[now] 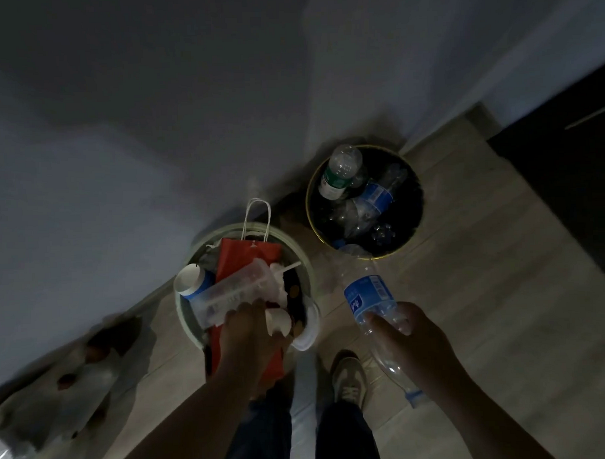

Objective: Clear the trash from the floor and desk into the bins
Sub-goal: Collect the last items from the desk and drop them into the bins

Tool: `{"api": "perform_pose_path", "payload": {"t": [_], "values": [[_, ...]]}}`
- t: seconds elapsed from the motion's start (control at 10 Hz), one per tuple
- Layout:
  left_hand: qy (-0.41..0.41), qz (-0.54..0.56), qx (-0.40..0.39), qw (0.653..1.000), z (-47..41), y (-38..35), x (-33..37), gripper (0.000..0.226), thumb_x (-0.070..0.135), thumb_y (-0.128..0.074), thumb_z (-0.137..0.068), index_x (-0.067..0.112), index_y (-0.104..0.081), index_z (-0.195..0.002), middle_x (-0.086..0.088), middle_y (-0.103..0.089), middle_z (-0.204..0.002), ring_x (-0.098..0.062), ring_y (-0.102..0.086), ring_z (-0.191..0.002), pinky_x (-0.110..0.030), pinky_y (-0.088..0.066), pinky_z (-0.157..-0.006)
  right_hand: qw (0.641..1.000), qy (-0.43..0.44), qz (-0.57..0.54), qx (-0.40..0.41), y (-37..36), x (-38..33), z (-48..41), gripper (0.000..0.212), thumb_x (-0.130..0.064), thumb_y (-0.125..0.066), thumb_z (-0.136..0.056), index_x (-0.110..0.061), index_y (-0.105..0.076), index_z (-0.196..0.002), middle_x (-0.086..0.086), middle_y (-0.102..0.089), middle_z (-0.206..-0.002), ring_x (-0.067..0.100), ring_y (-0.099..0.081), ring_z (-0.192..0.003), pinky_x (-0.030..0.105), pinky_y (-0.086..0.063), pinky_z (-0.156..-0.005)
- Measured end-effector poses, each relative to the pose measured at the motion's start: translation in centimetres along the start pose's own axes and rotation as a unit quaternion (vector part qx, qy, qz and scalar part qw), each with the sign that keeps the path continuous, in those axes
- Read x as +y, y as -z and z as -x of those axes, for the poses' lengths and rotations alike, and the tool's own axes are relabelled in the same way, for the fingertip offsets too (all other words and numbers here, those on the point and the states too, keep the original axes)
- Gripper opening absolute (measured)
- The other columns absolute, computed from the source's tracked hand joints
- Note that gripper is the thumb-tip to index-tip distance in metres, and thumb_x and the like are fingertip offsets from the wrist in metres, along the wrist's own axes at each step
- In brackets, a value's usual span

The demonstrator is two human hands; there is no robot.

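Note:
My right hand (413, 342) grips a clear plastic bottle with a blue label (368, 295), its base pointing toward the black bin with a gold rim (309, 208), which holds several plastic bottles. My left hand (244, 331) is over the pale round bin (305, 260) and holds a clear plastic container (234, 290) and a white eggshell piece (278, 321). That bin is packed with a red paper bag (247, 258), a paper cup (189, 281) and other scraps. The room is dim.
Both bins stand on a wooden floor against a grey wall (120, 150). A pale plastic bag (59, 385) with dark items lies at the lower left. My shoe (349, 375) and trouser legs show below. A dark area lies at the far right.

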State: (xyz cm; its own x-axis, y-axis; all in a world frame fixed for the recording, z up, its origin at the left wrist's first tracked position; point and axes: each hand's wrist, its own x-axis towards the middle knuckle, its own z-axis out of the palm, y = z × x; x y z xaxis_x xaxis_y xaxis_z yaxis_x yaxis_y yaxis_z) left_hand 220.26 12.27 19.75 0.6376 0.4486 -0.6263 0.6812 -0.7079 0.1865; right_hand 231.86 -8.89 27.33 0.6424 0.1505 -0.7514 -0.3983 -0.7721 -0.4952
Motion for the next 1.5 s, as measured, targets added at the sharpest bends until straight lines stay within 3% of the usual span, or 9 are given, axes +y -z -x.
{"api": "perform_pose_path", "payload": {"t": [0.2, 0.4, 0.5, 0.6, 0.7, 0.9, 1.2, 1.3, 1.5], "values": [[-0.003, -0.001, 0.066, 0.998, -0.9, -0.8, 0.3, 0.068, 0.043, -0.064, -0.084, 0.017, -0.035, -0.139, -0.007, -0.044, -0.135, -0.022, -0.047, -0.118, -0.030, -0.041, -0.097, 1.000, -0.015, -0.011, -0.003, -0.2, 0.5, -0.6, 0.043, -0.053, -0.065, -0.080, -0.025, -0.050, -0.110, -0.014, -0.056, -0.090, -0.002, -0.057, -0.075, 0.006, -0.040, -0.047], [-0.005, 0.051, 0.076, 0.996, 2.2, -1.1, 0.3, 0.089, 0.061, -0.071, -0.070, 0.017, -0.037, -0.140, -0.008, -0.041, -0.135, -0.025, -0.045, -0.116, -0.028, -0.036, -0.091, 0.999, -0.022, -0.013, -0.020, -0.4, 0.5, 0.1, 0.044, -0.053, -0.064, -0.080, -0.026, -0.049, -0.112, -0.014, -0.057, -0.092, 0.000, -0.059, -0.078, 0.008, -0.040, -0.051], [-0.031, 0.047, 0.074, 0.996, 3.3, -1.2, -0.7, 0.090, 0.054, -0.078, -0.067, 0.016, -0.041, -0.140, -0.010, -0.045, -0.136, -0.028, -0.047, -0.119, -0.033, -0.041, -0.094, 1.000, -0.012, -0.001, -0.023, -0.8, 0.5, 0.5, 0.045, -0.057, -0.063, -0.081, -0.025, -0.053, -0.112, -0.013, -0.059, -0.090, 0.000, -0.057, -0.076, 0.011, -0.040, -0.058], [-0.029, 0.055, 0.044, 0.997, 2.8, -0.9, -1.6, 0.083, 0.046, -0.076, -0.072, 0.020, -0.037, -0.140, -0.005, -0.046, -0.138, -0.023, -0.046, -0.123, -0.035, -0.042, -0.100, 0.999, -0.014, 0.004, -0.031, -1.6, 0.3, 0.5, 0.049, -0.054, -0.064, -0.081, -0.023, -0.052, -0.116, -0.008, -0.060, -0.097, -0.001, -0.057, -0.079, 0.011, -0.040, -0.055], [-0.002, 0.108, 0.048, 0.993, 1.5, -0.6, -1.4, 0.069, 0.044, -0.074, -0.076, 0.023, -0.043, -0.134, 0.000, -0.051, -0.129, -0.018, -0.051, -0.116, -0.032, -0.044, -0.095, 0.999, -0.022, 0.010, -0.027, -2.3, 0.1, 0.3, 0.050, -0.054, -0.064, -0.080, -0.024, -0.051, -0.117, -0.009, -0.057, -0.096, -0.003, -0.056, -0.079, 0.009, -0.038, -0.051], [0.130, 0.120, 0.070, 0.982, -0.8, -0.9, -1.4, 0.057, 0.031, -0.073, -0.080, 0.016, -0.048, -0.129, -0.007, -0.049, -0.127, -0.025, -0.049, -0.117, -0.042, -0.045, -0.099, 0.999, -0.022, 0.025, -0.022, -2.5, 0.5, 0.1, 0.042, -0.054, -0.065, -0.080, -0.027, -0.051, -0.110, -0.016, -0.056, -0.089, -0.003, -0.056, -0.075, 0.007, -0.037, -0.048], [0.129, 0.120, 0.067, 0.982, -2.7, -2.4, -2.1, 0.060, 0.025, -0.067, -0.086, 0.011, -0.042, -0.138, -0.009, -0.051, -0.136, -0.026, -0.046, -0.126, -0.036, -0.038, -0.103, 0.999, -0.015, 0.037, -0.022, -2.7, 2.0, -0.7, 0.049, -0.059, -0.061, -0.080, -0.022, -0.057, -0.113, -0.009, -0.062, -0.084, 0.004, -0.058, -0.069, 0.017, -0.040, -0.054], [0.138, 0.148, 0.077, 0.976, -2.5, -2.9, -2.1, 0.063, 0.027, -0.066, -0.087, 0.013, -0.039, -0.141, -0.007, -0.048, -0.139, -0.024, -0.043, -0.130, -0.038, -0.034, -0.107, 0.998, -0.014, 0.051, -0.025, -3.3, 2.1, -0.8, 0.047, -0.052, -0.064, -0.082, -0.020, -0.054, -0.115, -0.004, -0.062, -0.094, 0.007, -0.061, -0.075, 0.015, -0.041, -0.054], [0.124, 0.159, 0.080, 0.976, -0.7, -1.0, -1.7, 0.066, 0.036, -0.069, -0.083, 0.017, -0.040, -0.140, -0.005, -0.053, -0.133, -0.023, -0.050, -0.121, -0.042, -0.042, -0.103, 0.999, -0.026, 0.030, -0.022, -3.6, 0.8, 0.5, 0.043, -0.054, -0.063, -0.081, -0.024, -0.054, -0.111, -0.010, -0.059, -0.088, 0.001, -0.057, -0.074, 0.014, -0.040, -0.052]]}}
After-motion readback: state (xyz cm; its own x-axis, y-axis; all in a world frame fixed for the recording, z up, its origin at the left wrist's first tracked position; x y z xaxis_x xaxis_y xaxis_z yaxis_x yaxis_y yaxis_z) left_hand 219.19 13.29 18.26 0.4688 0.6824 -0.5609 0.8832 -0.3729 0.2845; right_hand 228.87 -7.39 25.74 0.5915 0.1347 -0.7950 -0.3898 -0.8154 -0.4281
